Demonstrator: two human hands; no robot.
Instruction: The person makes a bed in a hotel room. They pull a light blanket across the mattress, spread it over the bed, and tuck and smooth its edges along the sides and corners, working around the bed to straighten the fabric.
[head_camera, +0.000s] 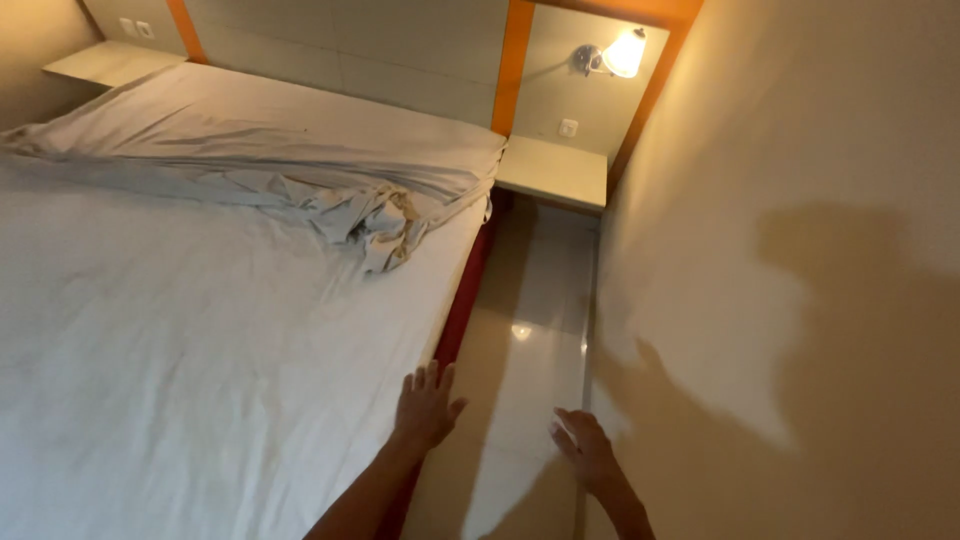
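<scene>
At the bed's edge, my left hand (427, 405) spreads wide over the white sheet (200, 340); right hand (583, 447), fingers loosely open, hovers empty above the floor (520, 340), at four o'clock.

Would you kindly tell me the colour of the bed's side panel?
Dark red bed side panel, clearest in the head view.

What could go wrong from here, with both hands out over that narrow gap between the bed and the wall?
1. The aisle floor is glossy and narrow, so a slip or a knock against the wall seems possible.
2. The left hand is at the edge of the white bed sheet; pulling there may drag the crumpled sheet further askew.
3. The right hand is near the wall, so it could scrape it.
</scene>
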